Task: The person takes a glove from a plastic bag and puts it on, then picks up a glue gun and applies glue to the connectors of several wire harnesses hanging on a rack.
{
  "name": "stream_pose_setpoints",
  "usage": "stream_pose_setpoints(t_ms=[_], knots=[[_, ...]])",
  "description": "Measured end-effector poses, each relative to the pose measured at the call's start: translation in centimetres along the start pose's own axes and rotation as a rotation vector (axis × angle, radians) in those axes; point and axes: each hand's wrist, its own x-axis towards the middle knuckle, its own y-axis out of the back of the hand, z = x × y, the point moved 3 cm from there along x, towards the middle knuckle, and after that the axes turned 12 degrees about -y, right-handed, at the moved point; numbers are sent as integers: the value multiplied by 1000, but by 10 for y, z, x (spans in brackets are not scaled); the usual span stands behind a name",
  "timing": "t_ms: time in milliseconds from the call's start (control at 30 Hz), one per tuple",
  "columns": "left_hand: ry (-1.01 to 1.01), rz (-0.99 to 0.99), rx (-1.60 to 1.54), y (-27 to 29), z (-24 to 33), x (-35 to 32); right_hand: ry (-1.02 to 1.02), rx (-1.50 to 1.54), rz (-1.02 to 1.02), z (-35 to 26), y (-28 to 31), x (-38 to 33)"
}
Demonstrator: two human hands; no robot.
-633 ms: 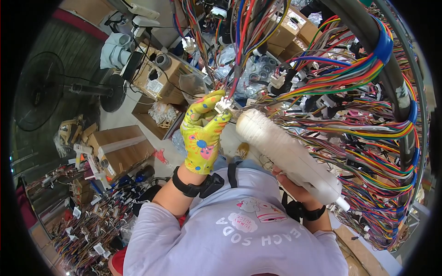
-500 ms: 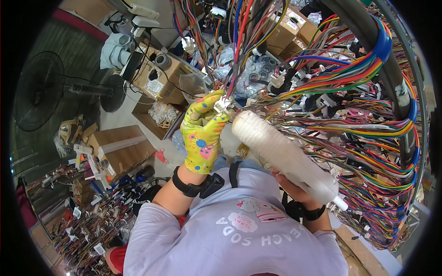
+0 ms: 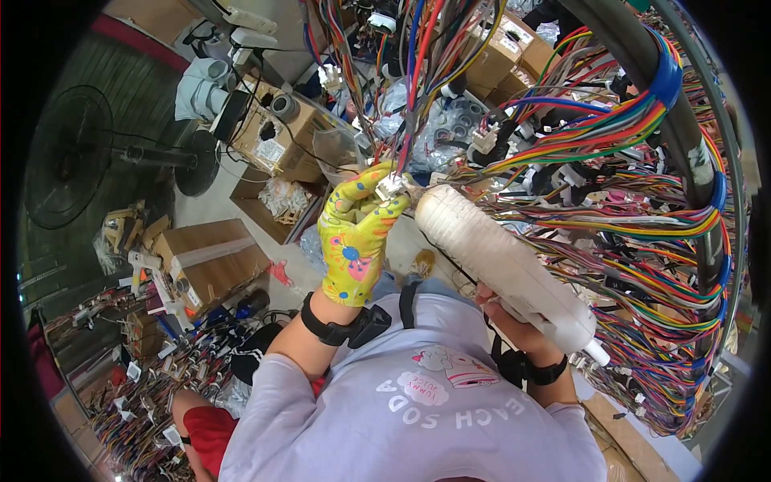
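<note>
My left hand [image 3: 353, 233], in a yellow patterned glove, pinches a white plastic connector [image 3: 392, 187] between thumb and fingers. Coloured wires [image 3: 414, 96] run upward from that connector. My bare right hand [image 3: 506, 317] is wrapped around the underside of a large white cylindrical tool [image 3: 506, 265], gun-like and bound with tape. The tool slants up and left, its front end close beside the connector. Its grip and most of my right fingers are hidden under the body, and whether the tip touches the connector I cannot tell.
Bundled wires [image 3: 602, 217] hang from a curved metal frame [image 3: 699, 185] on the right. Cardboard boxes [image 3: 213, 261] and a black fan [image 3: 68, 157] stand at left. More wire harnesses [image 3: 152, 402] lie lower left, near another person's red-clothed leg [image 3: 210, 438].
My left hand and the connector have shifted slightly right and down. The white tool's front end has moved a little right. More of the other person's red-clothed leg shows at lower left.
</note>
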Motion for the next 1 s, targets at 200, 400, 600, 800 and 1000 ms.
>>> stream_pose_setpoints(t_ms=[200, 400, 600, 800, 1000], knots=[[224, -24, -215, 0, -8, 0, 15, 122, 36, 5, -2, 0], [386, 3, -315, 1, -8, -3, -3, -207, 31, -3, -2, 0], [393, -78, -260, 10, -8, -1, 65, -273, -3, 2, -1, 0], [387, -62, -252, 0, -3, 2, 70, -284, -22, 2, 2, -1], [446, -79, -434, 9, -10, 2, 33, -259, -49, 7, -2, -3]])
